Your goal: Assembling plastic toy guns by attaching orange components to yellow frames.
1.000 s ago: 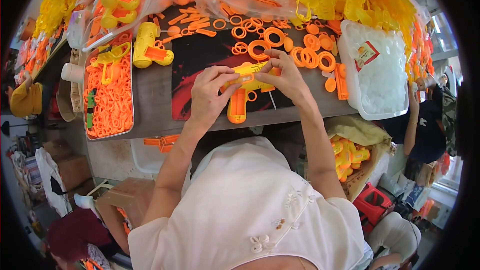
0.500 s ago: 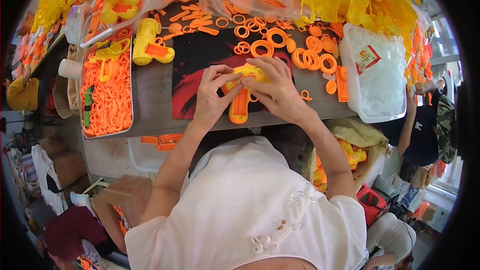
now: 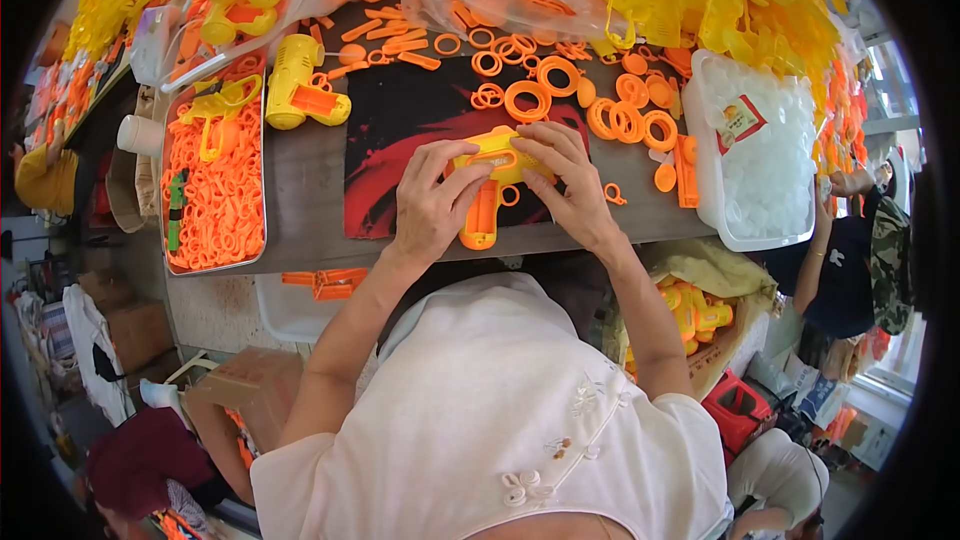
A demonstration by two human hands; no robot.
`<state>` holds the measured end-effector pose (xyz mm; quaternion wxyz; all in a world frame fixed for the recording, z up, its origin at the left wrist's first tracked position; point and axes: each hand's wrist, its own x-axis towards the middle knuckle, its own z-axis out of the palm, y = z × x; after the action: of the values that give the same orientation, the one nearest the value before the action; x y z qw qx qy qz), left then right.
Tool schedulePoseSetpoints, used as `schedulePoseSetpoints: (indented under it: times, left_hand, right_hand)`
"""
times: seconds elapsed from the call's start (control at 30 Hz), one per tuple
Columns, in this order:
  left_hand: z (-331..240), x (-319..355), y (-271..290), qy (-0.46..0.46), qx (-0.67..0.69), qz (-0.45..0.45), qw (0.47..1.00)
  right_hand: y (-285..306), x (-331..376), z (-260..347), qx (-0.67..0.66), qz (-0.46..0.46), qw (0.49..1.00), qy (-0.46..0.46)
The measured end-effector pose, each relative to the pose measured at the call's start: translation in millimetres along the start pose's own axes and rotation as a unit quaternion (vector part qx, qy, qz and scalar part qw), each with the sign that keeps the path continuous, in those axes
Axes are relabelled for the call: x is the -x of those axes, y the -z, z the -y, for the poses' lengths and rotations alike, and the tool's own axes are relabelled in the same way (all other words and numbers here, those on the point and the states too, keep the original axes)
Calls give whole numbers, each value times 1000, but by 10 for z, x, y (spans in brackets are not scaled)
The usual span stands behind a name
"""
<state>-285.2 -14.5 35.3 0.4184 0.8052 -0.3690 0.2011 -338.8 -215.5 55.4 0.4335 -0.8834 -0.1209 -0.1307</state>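
A yellow toy gun body (image 3: 493,156) with an orange grip panel lies on the black and red mat (image 3: 375,185) in front of me. My left hand (image 3: 432,192) grips its left end, thumb and fingers closed around the edge. On the opposite end, my right hand (image 3: 568,183) is closed with its fingertips pressed on the top and side. An orange trigger ring shows below the body, between the hands. Parts of the body are covered by my fingers. To the left of the mat lies another yellow toy gun body (image 3: 295,80).
At the left, a metal tray (image 3: 264,195) holds many small orange parts. Orange rings (image 3: 527,100) and strips are scattered beyond the mat. A white tub (image 3: 755,238) of translucent pieces stands at the right, near heaped yellow shells (image 3: 720,0). Finished-looking yellow bodies (image 3: 695,315) fill a sack below the table.
My right hand has shifted slightly down and right, and its fingers have moved off the middle of the toy gun body. The left fingers now reach further over its top edge.
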Motion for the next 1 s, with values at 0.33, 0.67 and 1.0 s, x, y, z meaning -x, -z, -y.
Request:
schedulePoseSetpoints:
  times: [0.33,0.67,1.0]
  left_hand:
    - [-1,-10,17,4,-9,15,1000]
    - [67,-10,30,-23,-8,14,1000]
    - [108,-22,20,-34,0,18,999]
  right_hand:
    - [-98,-146,86,-48,-59,992,-101]
    - [-16,-252,-1,-8,21,992,-121]
    - [79,-346,-87,-18,117,984,-130]
